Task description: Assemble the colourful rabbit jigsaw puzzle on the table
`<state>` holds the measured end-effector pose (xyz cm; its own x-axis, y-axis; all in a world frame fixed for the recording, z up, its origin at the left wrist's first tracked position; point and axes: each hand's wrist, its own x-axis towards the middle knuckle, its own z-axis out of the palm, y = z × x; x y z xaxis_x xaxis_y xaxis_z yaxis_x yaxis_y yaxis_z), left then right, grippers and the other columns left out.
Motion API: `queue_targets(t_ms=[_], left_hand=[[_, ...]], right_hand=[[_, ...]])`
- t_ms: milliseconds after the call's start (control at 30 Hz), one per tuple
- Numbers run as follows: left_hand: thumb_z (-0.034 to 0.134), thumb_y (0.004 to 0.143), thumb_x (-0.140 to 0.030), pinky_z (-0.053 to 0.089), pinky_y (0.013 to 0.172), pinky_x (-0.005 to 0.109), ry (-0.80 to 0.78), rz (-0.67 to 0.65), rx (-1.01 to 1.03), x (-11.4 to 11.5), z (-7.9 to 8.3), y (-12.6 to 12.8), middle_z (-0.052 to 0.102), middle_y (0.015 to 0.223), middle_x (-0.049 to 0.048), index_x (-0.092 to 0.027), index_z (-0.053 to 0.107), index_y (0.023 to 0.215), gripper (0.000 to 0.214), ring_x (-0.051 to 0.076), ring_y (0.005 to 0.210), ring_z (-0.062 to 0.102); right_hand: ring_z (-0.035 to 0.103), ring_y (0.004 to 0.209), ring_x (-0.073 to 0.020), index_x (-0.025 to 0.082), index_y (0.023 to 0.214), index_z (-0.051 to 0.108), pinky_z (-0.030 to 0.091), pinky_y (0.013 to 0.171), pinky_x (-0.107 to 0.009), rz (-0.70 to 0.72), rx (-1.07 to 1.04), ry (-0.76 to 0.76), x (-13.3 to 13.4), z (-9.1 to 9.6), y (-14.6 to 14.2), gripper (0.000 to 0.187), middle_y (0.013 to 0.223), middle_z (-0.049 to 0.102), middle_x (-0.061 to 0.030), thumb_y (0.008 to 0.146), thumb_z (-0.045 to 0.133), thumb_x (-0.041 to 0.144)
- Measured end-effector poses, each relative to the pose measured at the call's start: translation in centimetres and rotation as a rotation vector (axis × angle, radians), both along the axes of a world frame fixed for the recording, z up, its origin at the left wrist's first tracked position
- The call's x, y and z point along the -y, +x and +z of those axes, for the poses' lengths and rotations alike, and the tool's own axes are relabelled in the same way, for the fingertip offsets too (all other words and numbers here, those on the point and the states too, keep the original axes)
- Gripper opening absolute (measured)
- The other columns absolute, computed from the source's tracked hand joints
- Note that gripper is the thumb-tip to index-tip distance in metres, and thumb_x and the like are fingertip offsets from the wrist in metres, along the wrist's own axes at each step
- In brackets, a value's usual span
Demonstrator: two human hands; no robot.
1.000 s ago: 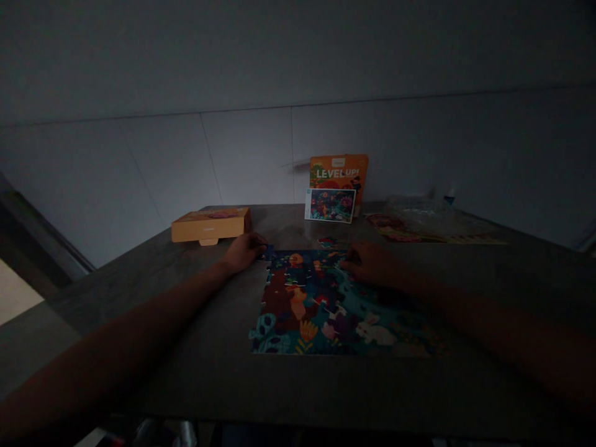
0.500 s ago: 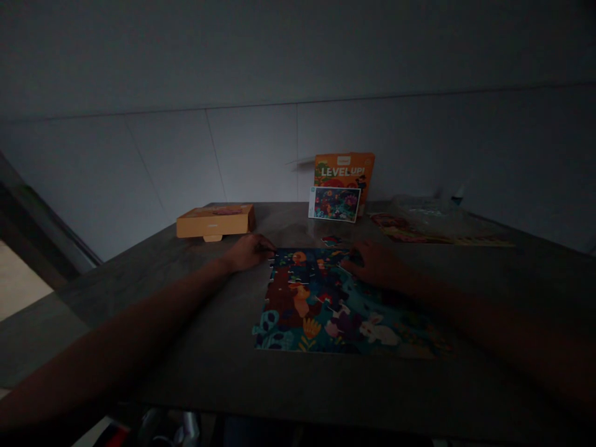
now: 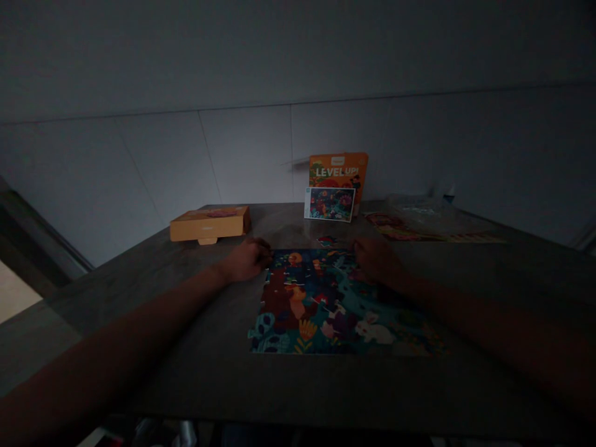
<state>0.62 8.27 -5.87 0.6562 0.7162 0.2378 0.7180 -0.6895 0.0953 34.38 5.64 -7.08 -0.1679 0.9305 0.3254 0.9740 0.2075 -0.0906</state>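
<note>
A colourful jigsaw puzzle [image 3: 302, 304], largely joined, lies flat on the grey table, showing a white rabbit, flowers and animals. At its far left corner is my left hand [image 3: 249, 257], fingers bent and closed on the edge. My right hand [image 3: 377, 264] reaches over the puzzle's right part, with bent fingers closed at the far edge; the hand and forearm cover some of the picture. Dim light blurs the fingertips of both hands. Just beyond the far edge, between the hands, lies a small loose puzzle piece or pieces [image 3: 327, 241].
A picture card [image 3: 329, 205] leans against an upright orange "LEVEL UP!" box [image 3: 338, 162] at the back. An orange box [image 3: 209, 230] with a front tab lies at the left. Clear plastic wrapping [image 3: 421, 208] rests on a printed sheet [image 3: 437, 236] at the right.
My right hand has moved from over the puzzle's upper part to its far edge, its fingers drawn in. My left hand stays at the far left corner. The view has shifted slightly.
</note>
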Motion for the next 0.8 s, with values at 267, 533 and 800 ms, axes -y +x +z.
queue_targets(t_ms=[267, 533, 800], left_hand=[[0.05, 0.1, -0.035, 0.044, 0.108, 0.045, 0.002, -0.227, -0.018, 3.8, 0.7, 2.8, 0.064, 0.125, 0.0159, -0.013, 0.071, 0.116, 0.034, 0.029, 0.121, 0.057], [0.057, 0.095, -0.049, 0.045, 0.107, 0.049, -0.049, -0.275, 0.03, 4.6, 0.6, 3.3, 0.058, 0.133, 0.0165, -0.014, 0.061, 0.13, 0.05, 0.032, 0.125, 0.055], [0.063, 0.091, -0.042, 0.046, 0.104, 0.05, -0.112, -0.266, 0.057, 5.0, 0.9, 3.5, 0.061, 0.125, 0.0149, -0.013, 0.062, 0.121, 0.041, 0.032, 0.122, 0.055]], right_hand=[[0.062, 0.093, -0.0211, 0.011, 0.096, 0.068, 0.04, 0.079, -0.029, 0.093, 0.001, -0.028, 0.8, 0.3, -1.2, 0.026, 0.102, 0.07, -0.0126, 0.098, 0.043, 0.019], [0.061, 0.096, -0.0214, 0.011, 0.101, 0.067, 0.041, 0.082, -0.03, 0.138, 0.016, -0.032, 0.5, 0.0, -0.9, 0.023, 0.107, 0.068, -0.0129, 0.097, 0.046, 0.02], [0.062, 0.093, -0.0231, 0.011, 0.104, 0.069, 0.044, 0.083, -0.031, 0.135, 0.031, -0.008, 1.1, 0.2, -1.3, 0.026, 0.105, 0.067, -0.0147, 0.097, 0.047, 0.023]])
